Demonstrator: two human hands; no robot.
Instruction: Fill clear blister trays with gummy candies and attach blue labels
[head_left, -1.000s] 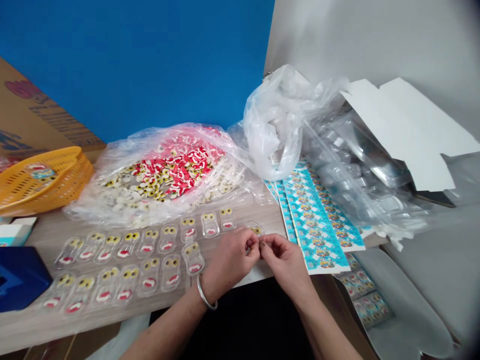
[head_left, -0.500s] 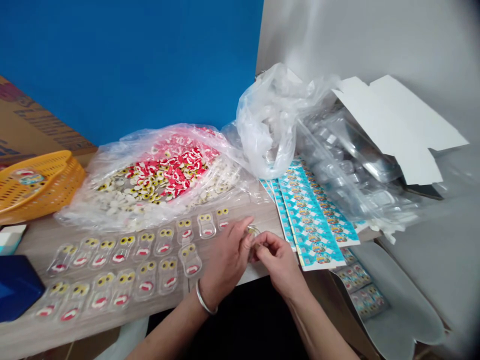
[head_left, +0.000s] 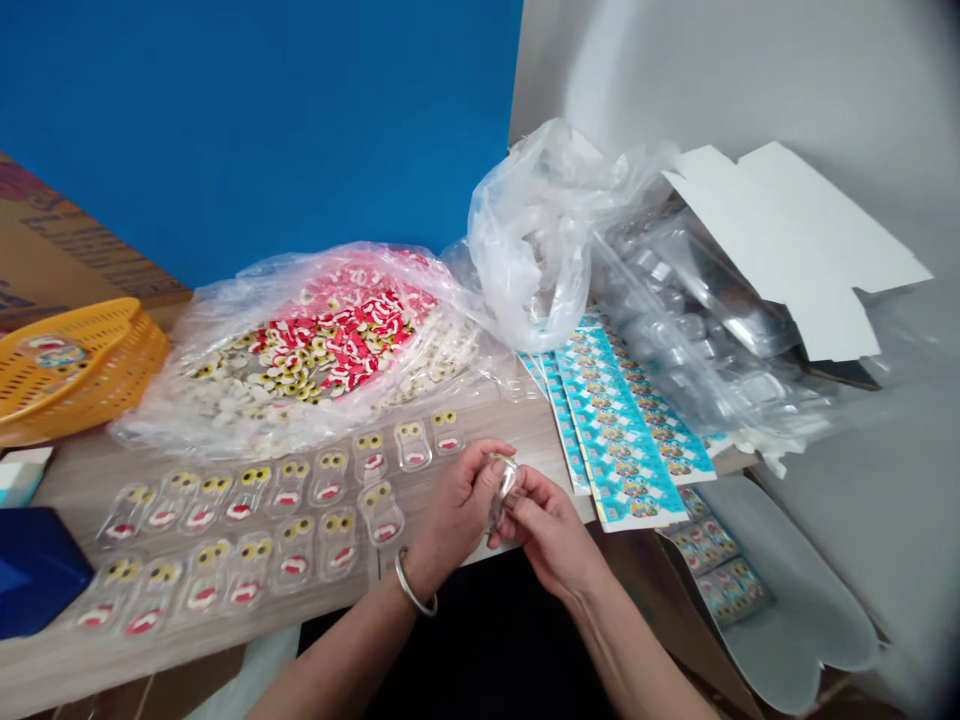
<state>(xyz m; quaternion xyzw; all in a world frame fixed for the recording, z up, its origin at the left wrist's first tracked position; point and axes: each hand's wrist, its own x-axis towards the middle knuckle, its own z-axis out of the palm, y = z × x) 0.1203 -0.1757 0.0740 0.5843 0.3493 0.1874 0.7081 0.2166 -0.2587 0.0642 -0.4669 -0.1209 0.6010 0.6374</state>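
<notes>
Between my two hands, just above the table's front edge, is a small clear plastic blister pack (head_left: 505, 486). My left hand (head_left: 459, 505), with a silver bangle on its wrist, is closed on its left side. The fingers of my right hand (head_left: 553, 530) pinch its right side, and they hide much of what is in it. Left of my hands, several clear blister packs (head_left: 381, 513) lie in rows, each showing two yellow-and-black eye pieces and a red-and-white mouth piece. Behind them spreads an open plastic bag (head_left: 225, 400) of loose eye and mouth pieces (head_left: 352, 345).
Blue printed card sheets (head_left: 622, 450) lie right of my hands. Behind them are a crumpled clear bag (head_left: 529, 260), bagged clear plastic shells (head_left: 690, 320) and white cardboard (head_left: 795, 240). At left stand a yellow basket (head_left: 97, 370) and a dark blue object (head_left: 37, 570). An open box (head_left: 795, 600) sits low right.
My left hand has shifted a little, uncovering the pack at the right end of the back row. The blister pack between my hands now shows more plainly and is turned more upright.
</notes>
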